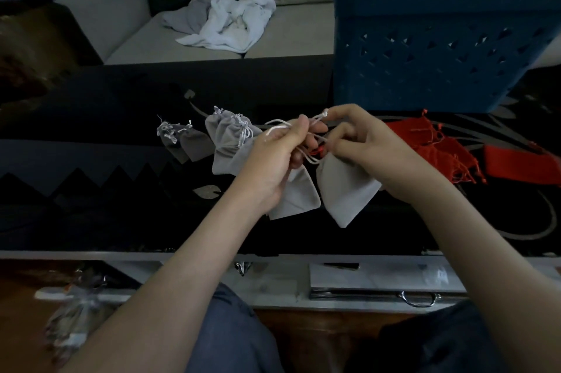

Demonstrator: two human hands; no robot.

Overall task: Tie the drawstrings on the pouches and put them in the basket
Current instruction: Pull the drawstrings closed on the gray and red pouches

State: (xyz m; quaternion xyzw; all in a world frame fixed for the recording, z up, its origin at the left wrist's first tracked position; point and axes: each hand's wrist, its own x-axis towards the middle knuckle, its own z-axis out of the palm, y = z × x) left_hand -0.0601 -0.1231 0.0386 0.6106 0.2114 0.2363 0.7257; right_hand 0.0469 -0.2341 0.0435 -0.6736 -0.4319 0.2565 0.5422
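Both our left hand [273,157] and right hand [373,142] pinch the white drawstring cords [282,126] of the pale grey fabric pouch [346,190] hanging just below. We'd pull both ends evenly so the knot snugs at the neck. Blue plastic basket [425,69] sits just beyond.

Grey pouch [346,190] hanging by white drawstrings [306,125], blue basket [437,48] behind
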